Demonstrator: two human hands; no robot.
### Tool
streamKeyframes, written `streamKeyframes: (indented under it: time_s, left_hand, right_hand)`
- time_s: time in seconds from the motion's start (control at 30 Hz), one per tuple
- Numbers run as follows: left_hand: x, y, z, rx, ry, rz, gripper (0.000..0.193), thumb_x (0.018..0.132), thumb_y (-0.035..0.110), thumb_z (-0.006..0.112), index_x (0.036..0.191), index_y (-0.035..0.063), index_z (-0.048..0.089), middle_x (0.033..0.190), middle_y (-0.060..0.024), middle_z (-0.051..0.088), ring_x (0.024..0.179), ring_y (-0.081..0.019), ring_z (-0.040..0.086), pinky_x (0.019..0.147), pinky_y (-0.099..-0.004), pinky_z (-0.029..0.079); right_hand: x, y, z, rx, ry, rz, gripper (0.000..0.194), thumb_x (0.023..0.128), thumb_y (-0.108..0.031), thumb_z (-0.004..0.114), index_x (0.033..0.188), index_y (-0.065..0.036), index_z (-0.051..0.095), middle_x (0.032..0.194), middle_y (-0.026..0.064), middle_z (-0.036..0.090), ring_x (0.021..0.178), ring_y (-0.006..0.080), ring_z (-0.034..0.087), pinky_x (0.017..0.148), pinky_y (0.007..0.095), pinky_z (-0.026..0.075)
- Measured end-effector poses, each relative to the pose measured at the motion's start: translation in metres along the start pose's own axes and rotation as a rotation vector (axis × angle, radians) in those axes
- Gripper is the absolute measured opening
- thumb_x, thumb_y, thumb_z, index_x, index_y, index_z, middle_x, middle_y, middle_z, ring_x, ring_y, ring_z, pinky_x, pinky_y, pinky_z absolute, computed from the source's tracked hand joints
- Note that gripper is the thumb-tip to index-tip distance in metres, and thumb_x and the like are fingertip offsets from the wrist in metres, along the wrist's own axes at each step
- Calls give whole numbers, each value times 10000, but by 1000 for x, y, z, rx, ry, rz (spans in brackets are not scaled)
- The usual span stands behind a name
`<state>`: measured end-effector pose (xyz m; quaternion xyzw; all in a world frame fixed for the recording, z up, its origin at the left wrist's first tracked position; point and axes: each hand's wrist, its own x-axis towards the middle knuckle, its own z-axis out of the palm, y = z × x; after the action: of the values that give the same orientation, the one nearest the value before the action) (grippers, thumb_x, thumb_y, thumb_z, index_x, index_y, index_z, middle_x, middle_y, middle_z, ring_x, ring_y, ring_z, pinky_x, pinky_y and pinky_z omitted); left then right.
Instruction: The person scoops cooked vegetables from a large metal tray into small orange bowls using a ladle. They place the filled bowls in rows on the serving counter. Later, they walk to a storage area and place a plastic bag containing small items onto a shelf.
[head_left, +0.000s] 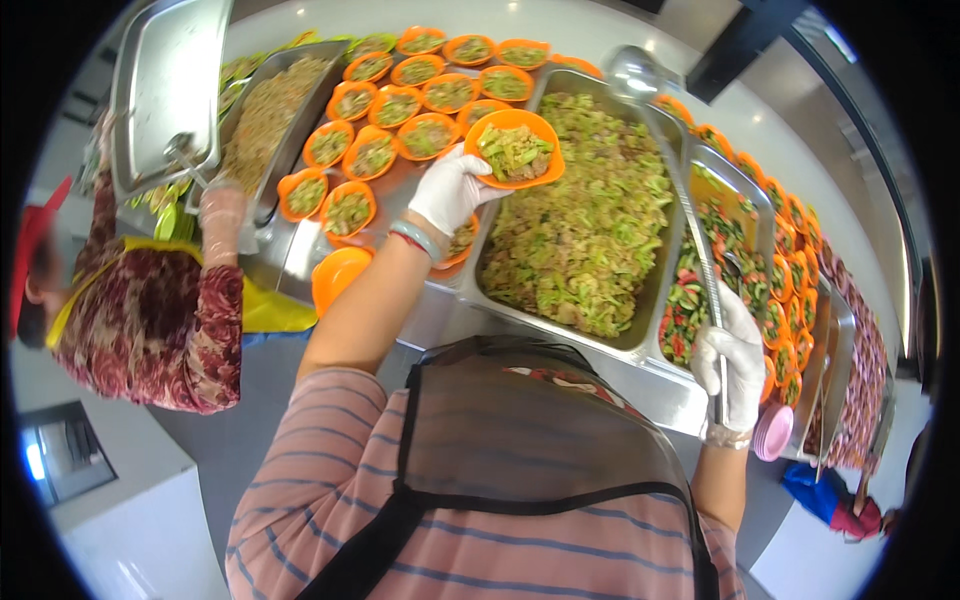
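Observation:
My left hand (454, 187), in a white glove, holds an orange bowl (514, 148) of chopped green vegetable and meat at the left edge of a deep steel pan (474, 279). The pan holds a large heap of the same food (585, 225). My right hand (729, 360), also gloved, grips the handle of a long steel ladle (636, 73); its bowl is raised over the pan's far right corner. Left of the pan stand rows of filled orange bowls (450, 92). Empty-looking orange bowls (341, 274) sit beside my left forearm.
At the left a co-worker (150, 322) holds a spoon by a tilted steel tray (169, 90), near a pan of noodle-like food (270, 112). To the right are a pan of red and green vegetables (679, 319), more filled orange bowls (780, 322) and stacked pink dishes (772, 433).

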<state>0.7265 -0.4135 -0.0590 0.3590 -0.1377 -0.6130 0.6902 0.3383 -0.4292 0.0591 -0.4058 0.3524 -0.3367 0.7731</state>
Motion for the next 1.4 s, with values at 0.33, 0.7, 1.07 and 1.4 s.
streamKeyframes:
  time_s: [0.33,0.7,1.07,1.4]
  left_hand:
    - [-8,72,-144,548,774,-222,348,852,-119,501,1195,-56,509,1157,-186,605,1007,-333,660,840,-442,624]
    - [16,67,-152,2524,-48,-741,361,760,344,750,855,-3,721,973,-197,698,958,-346,664,859,-388,538]
    - [-193,82,-154,1145,521,-555,629,879,362,726,1386,59,510,1281,-107,630,1116,-251,625,926,-436,519]
    - [-222,-1,-164,453,467,-389,520,929,118,634,1406,43,441,1281,-134,612,1118,-301,642,808,-466,600]
  right_hand:
    - [-2,37,-23,-36,122,21,530,926,-10,526,1432,42,378,616,47,552,344,102,435,338,192,356]
    - [1,36,0,-140,93,22,562,905,12,547,1444,35,389,609,31,536,362,85,436,342,184,339]
    - [107,35,-33,-1197,288,0,562,870,20,546,1426,-43,488,756,22,593,524,93,490,482,252,402]
    - [155,56,-25,-919,-56,210,599,856,34,583,1436,37,430,667,16,536,421,96,435,394,246,347]
